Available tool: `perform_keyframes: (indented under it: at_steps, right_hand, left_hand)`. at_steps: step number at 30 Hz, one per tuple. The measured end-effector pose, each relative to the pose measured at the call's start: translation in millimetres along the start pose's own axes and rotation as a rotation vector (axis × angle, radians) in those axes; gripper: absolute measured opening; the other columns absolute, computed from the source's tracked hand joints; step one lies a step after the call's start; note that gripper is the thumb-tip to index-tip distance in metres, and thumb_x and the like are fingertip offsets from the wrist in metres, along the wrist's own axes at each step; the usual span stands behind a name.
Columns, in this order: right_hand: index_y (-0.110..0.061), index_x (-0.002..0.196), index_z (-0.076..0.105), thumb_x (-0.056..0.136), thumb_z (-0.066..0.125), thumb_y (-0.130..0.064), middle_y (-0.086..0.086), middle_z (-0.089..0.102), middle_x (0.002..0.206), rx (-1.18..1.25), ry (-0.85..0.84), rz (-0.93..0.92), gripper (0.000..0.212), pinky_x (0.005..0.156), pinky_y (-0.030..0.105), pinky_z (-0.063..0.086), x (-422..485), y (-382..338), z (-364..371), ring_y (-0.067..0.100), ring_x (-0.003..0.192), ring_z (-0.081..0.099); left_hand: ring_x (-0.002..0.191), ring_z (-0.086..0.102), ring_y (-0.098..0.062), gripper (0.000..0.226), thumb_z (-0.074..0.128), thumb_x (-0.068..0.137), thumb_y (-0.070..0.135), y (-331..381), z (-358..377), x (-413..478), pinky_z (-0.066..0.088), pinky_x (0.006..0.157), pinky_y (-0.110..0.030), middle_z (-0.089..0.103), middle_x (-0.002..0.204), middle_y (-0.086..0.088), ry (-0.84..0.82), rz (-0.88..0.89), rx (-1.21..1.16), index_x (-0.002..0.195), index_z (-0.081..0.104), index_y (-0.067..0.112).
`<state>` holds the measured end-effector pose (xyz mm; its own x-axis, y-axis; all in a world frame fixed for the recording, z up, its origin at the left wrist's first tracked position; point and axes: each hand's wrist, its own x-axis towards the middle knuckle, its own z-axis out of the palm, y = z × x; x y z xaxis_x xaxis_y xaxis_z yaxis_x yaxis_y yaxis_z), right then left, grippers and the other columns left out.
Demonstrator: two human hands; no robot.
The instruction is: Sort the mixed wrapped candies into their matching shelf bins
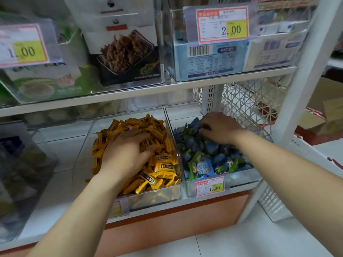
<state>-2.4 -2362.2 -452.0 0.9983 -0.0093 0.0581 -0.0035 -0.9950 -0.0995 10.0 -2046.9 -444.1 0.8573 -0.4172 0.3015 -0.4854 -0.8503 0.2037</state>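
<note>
Two clear bins stand side by side on the lower shelf. The left bin (157, 198) is heaped with yellow wrapped candies (163, 171). My left hand (126, 153) lies palm down on that heap, fingers spread and tips sunk among the wrappers. The right bin (243, 179) holds blue and green wrapped candies (204, 158). At the back of that bin my right hand (220, 128) reaches in with curled fingers and pinches a dark blue-green candy (205, 126) at its fingertips.
A price tag reading 1.00 (209, 186) hangs on the right bin's front. The upper shelf (167, 88) carries clear bins of boxed snacks close above my hands. A white mesh side panel (248, 102) and a shelf post (304, 75) bound the right. Another clear bin (22, 164) stands at far left.
</note>
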Motion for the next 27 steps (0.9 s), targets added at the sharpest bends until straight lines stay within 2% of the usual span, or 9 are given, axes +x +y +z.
perform_keyframes:
  at_steps: [2, 5, 8, 10, 12, 15, 19, 23, 27]
  right_hand:
    - [-0.035, 0.139, 0.05, 0.096, 0.046, -0.053, 0.005, 0.058, 0.134, 0.122, 0.067, 0.11, 0.047, 0.09, 0.042, 0.051, -14, 10, -8, 0.029, 0.114, 0.057]
    - [-0.034, 0.151, 0.028, 0.091, 0.053, -0.06, 0.01, 0.046, 0.149, 0.165, 0.034, 0.212, 0.07, 0.095, 0.042, 0.048, -44, 13, -2, 0.035, 0.125, 0.051]
    - [-0.036, 0.157, 0.011, 0.082, 0.042, -0.081, 0.008, 0.013, 0.165, 0.101, -0.198, 0.334, 0.093, 0.116, 0.049, 0.028, -63, 6, 20, 0.041, 0.148, 0.018]
    - [-0.036, 0.158, 0.004, 0.079, 0.038, -0.086, 0.008, -0.003, 0.167, 0.119, -0.3, 0.409, 0.099, 0.12, 0.056, 0.012, -63, -5, 35, 0.044, 0.15, -0.005]
    - [-0.036, 0.158, 0.001, 0.081, 0.038, -0.085, 0.007, -0.006, 0.167, 0.15, -0.324, 0.365, 0.098, 0.121, 0.057, 0.006, -55, -22, 45, 0.043, 0.15, -0.01]
    - [-0.034, 0.158, 0.011, 0.087, 0.047, -0.073, 0.002, 0.012, 0.167, 0.261, -0.29, 0.204, 0.088, 0.12, 0.051, 0.013, -42, -47, 46, 0.037, 0.152, 0.003]
    - [-0.03, 0.154, 0.031, 0.089, 0.059, -0.058, -0.001, 0.029, 0.162, 0.313, -0.181, 0.156, 0.077, 0.119, 0.049, 0.024, -38, -54, 32, 0.028, 0.149, 0.021]
    - [-0.029, 0.141, 0.052, 0.086, 0.059, -0.053, -0.002, 0.049, 0.147, 0.22, 0.077, 0.088, 0.061, 0.105, 0.043, 0.043, -51, -53, 16, 0.025, 0.13, 0.049]
    - [-0.027, 0.142, 0.05, 0.088, 0.058, -0.058, 0.002, 0.049, 0.146, 0.181, -0.05, 0.085, 0.063, 0.1, 0.042, 0.047, -68, -50, 17, 0.027, 0.128, 0.049]
  left_hand:
    - [0.128, 0.051, -0.022, 0.052, 0.049, 0.09, 0.067, 6, -1, -4, 0.047, 0.101, -0.045, 0.056, 0.14, 0.007, 0.011, 0.018, 0.019, 0.131, 0.059, 0.037]
    - [0.131, 0.048, -0.024, 0.063, 0.042, 0.087, 0.074, 13, -4, -9, 0.045, 0.105, -0.047, 0.053, 0.144, 0.005, 0.001, 0.015, 0.061, 0.136, 0.053, 0.037]
    - [0.144, 0.029, -0.03, 0.082, 0.036, 0.078, 0.084, 15, -5, -18, 0.03, 0.116, -0.052, 0.038, 0.155, 0.002, -0.046, 0.006, 0.187, 0.146, 0.038, 0.038]
    - [0.148, 0.014, -0.036, 0.096, 0.03, 0.071, 0.091, 13, -1, -25, 0.017, 0.119, -0.056, 0.021, 0.162, 0.0, -0.114, -0.041, 0.223, 0.152, 0.023, 0.04]
    - [0.15, 0.008, -0.038, 0.104, 0.023, 0.067, 0.096, 8, 3, -30, 0.009, 0.12, -0.057, 0.007, 0.166, 0.0, -0.153, -0.062, 0.233, 0.154, 0.012, 0.041]
    - [0.15, 0.011, -0.032, 0.103, 0.017, 0.067, 0.096, 1, 8, -33, 0.009, 0.12, -0.054, 0.002, 0.166, 0.002, -0.167, -0.035, 0.244, 0.154, 0.017, 0.041]
    - [0.151, 0.011, -0.025, 0.099, 0.024, 0.07, 0.094, -4, 6, -33, 0.011, 0.119, -0.05, 0.002, 0.166, 0.008, -0.193, -0.006, 0.187, 0.153, 0.022, 0.041]
    - [0.148, 0.021, -0.023, 0.088, 0.026, 0.075, 0.088, -6, -9, -35, 0.028, 0.117, -0.05, 0.028, 0.16, 0.01, -0.068, -0.019, 0.026, 0.149, 0.034, 0.041]
    - [0.147, 0.023, -0.025, 0.075, 0.042, 0.085, 0.074, -4, -6, -44, 0.032, 0.116, -0.049, 0.029, 0.16, 0.004, -0.148, -0.053, 0.048, 0.149, 0.035, 0.035]
